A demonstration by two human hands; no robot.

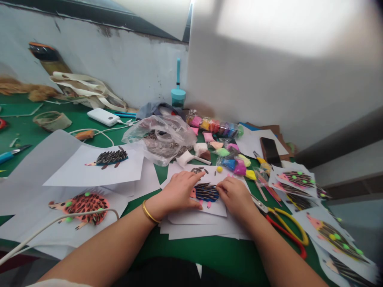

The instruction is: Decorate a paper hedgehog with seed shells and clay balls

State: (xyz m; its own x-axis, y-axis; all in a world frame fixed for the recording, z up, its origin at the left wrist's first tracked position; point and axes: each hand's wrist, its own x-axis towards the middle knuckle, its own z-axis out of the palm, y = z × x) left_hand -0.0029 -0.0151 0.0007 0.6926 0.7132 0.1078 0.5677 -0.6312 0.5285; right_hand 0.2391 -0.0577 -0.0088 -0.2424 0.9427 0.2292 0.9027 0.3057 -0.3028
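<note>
While the left hand [180,189] lies open beside the hedgehog [208,192], the right hand [236,195] bends at its rear, grasp unclear; likely setting seeds [206,172]; next calls for light pressing.

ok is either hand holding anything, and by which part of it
Left hand holds nothing visible, spread open over the paper. Right hand is at the rear of the hedgehog between them; whether it pinches anything cannot be told.
</note>
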